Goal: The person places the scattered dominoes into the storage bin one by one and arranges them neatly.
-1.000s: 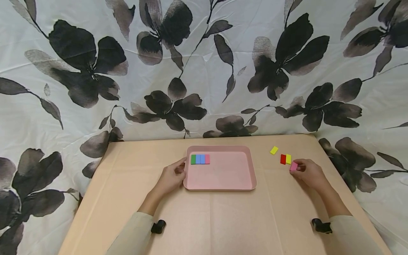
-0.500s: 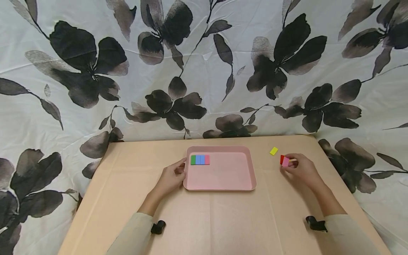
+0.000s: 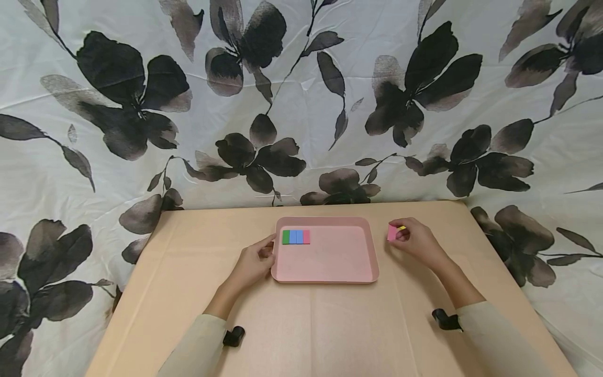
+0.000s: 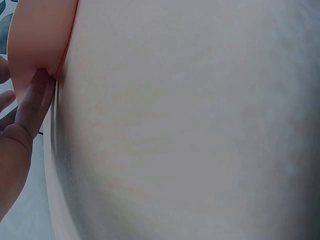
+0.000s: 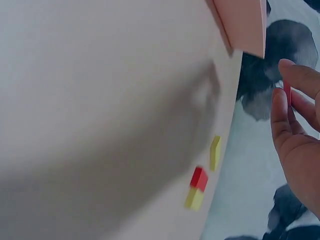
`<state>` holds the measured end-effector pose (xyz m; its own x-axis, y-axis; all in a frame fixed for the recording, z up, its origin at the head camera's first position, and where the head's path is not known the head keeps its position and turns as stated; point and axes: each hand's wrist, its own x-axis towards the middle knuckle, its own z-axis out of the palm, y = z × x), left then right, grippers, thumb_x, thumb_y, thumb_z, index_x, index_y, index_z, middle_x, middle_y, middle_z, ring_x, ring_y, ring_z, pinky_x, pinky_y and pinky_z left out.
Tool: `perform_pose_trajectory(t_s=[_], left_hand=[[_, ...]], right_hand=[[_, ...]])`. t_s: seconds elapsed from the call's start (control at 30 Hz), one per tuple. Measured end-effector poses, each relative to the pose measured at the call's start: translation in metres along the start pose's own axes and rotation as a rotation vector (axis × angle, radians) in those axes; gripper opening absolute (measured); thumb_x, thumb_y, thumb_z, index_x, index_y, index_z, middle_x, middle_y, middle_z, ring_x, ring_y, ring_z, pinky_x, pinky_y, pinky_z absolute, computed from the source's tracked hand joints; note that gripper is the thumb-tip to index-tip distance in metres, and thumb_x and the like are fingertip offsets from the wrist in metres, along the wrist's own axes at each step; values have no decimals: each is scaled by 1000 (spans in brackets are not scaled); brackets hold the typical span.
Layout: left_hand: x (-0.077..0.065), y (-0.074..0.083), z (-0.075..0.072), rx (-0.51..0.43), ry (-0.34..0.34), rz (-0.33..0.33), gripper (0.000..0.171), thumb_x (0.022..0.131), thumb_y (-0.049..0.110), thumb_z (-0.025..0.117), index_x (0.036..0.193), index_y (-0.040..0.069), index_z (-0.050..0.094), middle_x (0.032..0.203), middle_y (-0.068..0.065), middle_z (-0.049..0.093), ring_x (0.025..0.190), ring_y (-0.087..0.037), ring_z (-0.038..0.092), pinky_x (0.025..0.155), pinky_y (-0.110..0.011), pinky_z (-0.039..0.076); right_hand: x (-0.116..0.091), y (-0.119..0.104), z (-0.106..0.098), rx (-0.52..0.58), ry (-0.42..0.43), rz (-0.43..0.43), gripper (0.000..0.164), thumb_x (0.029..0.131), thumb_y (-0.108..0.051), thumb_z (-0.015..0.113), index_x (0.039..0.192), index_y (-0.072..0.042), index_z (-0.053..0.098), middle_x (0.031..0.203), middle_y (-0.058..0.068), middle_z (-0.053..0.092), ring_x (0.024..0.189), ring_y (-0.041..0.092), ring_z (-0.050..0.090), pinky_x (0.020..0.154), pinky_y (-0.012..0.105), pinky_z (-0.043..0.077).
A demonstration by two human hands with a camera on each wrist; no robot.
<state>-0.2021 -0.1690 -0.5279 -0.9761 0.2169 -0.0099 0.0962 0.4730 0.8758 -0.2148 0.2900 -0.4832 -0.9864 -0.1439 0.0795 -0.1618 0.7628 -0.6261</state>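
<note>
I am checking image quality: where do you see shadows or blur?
Head view: soft shadow below the right hand; right wrist view: broad, soft-edged shadow across the table, red block slightly blurred; left wrist view: table darkens toward the right edge.

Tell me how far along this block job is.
Done, it seems: a row of four blocks in the pink tray. In hand: another pink block, pinched by the right hand, outside the tray. Probably left: two yellow blocks and one red block on the table.
</note>
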Motion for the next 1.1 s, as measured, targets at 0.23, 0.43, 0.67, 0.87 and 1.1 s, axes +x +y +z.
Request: perform_pose_trajectory(t_s=[0.23,0.43,0.67,0.87,1.1], left_hand=[[2,0,0,9,9,5,62,90,2,65,151,11,54,124,-15,71,91,-17,64,67,-20,51],[3,0,1,-2,13,-4,62,90,3,66,150,11,55,124,-15,71,91,-17,65,66,-20,52],[5,0,3,-7,19,-2,62,89,2,65,150,11,55,124,-14,71,90,-17,65,65,-20,52],[6,1,2,-9,12,-3,62,89,2,65,150,10,54,123,-15,71,89,-18,64,63,-20,51],[5,2,1,-4,13,-16,63,89,2,65,151,11,55,124,-14,71,90,-19,64,64,-19,50]], right_hand=[[19,-23,12,11,-58,4,50,81,-8,86,127,1,68,113,18,63,93,26,66,81,29,57],[34,-46,24,67,-135,1,52,83,-11,86,130,-2,68,117,16,63,95,25,64,83,34,60],[47,-65,42,89,-184,-49,54,81,-11,87,131,-1,68,113,13,61,93,22,62,80,26,56],[57,-76,60,99,-204,-94,55,80,-9,88,131,2,68,112,13,62,90,20,63,78,25,54],[71,-89,81,55,-241,-120,53,82,-12,86,131,-2,69,109,9,63,90,17,61,82,30,52]])
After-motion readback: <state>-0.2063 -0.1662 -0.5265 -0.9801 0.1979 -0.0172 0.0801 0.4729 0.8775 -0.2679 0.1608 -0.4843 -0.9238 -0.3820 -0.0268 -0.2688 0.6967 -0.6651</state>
